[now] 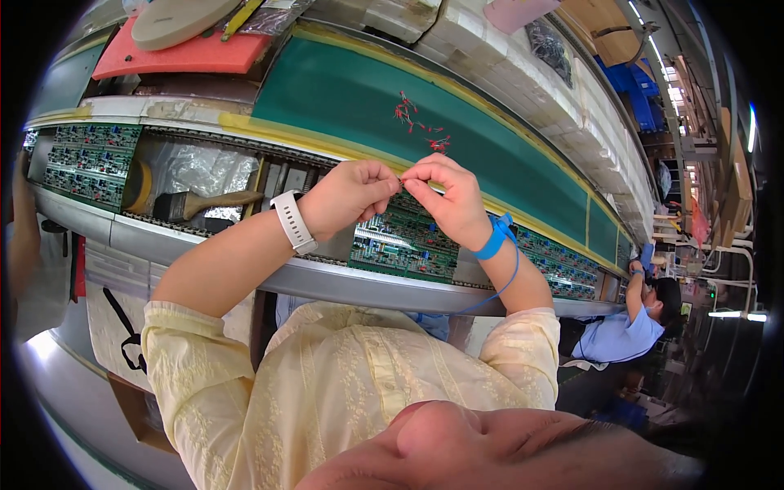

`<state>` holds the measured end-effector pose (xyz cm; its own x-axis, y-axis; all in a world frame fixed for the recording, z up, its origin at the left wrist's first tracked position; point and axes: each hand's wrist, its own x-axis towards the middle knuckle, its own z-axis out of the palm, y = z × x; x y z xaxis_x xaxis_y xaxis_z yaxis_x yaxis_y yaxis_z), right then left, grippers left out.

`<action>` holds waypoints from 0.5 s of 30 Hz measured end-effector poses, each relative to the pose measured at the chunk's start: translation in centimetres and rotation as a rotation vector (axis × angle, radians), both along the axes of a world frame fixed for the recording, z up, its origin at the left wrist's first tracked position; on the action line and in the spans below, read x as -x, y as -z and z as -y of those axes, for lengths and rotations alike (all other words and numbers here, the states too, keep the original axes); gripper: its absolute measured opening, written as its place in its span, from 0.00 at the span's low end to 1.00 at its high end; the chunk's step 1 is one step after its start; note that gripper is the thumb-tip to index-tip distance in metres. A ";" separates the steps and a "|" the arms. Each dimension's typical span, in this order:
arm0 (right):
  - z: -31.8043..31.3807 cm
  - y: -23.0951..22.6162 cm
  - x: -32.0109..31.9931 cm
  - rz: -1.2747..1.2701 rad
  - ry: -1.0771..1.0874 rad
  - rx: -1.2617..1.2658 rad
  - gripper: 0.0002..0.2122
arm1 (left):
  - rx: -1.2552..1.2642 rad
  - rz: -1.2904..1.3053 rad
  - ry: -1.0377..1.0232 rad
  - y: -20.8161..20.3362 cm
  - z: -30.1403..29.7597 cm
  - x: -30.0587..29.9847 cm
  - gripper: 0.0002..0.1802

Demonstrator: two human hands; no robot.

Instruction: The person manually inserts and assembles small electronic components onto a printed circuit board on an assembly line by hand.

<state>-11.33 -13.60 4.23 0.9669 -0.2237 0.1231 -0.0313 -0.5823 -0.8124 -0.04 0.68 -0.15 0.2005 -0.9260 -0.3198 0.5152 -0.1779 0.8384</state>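
My left hand (pixel 353 193) and my right hand (pixel 445 196) meet fingertip to fingertip above the conveyor line, each in a pinch. Something tiny and dark sits between the fingertips, too small to name. Just below the hands lies a green circuit board (pixel 404 245) crowded with components. Beyond my right hand, small red components with thin leads (pixel 438 144) lie in a loose heap on the green mat (pixel 327 90), with more of them (pixel 406 110) scattered farther back. A white watch (pixel 294 220) is on my left wrist, and a blue wrist strap (pixel 496 237) with a cord on my right.
More circuit boards (pixel 91 159) sit along the line to the left and others (pixel 555 265) to the right. A brush (pixel 208 202) lies by clear plastic in the line. Red foam (pixel 184 47) carries a round beige disc at the back left. A co-worker (pixel 625 327) works farther right.
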 end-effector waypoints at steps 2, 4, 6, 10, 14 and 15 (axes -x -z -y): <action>0.4 0.1 0.0 0.007 -0.021 0.030 0.04 | 0.004 -0.010 -0.008 0.1 0.0 0.0 0.07; 0.8 0.1 0.0 0.015 -0.040 0.061 0.04 | 0.020 0.007 0.011 0.1 0.1 -0.1 0.07; 1.1 0.1 -0.1 0.067 -0.105 0.187 0.04 | 0.017 0.013 0.005 0.1 0.1 -0.1 0.07; 1.5 0.3 -0.5 0.062 -0.106 0.164 0.05 | -0.039 0.009 -0.048 -0.4 0.0 -0.6 0.07; 1.8 0.6 -0.9 0.001 -0.194 0.105 0.05 | -0.039 -0.076 -0.235 0.1 0.2 -1.3 0.08; 1.8 0.9 -0.9 -0.034 -0.268 0.116 0.05 | -0.045 -0.089 -0.266 -0.2 0.2 -1.3 0.09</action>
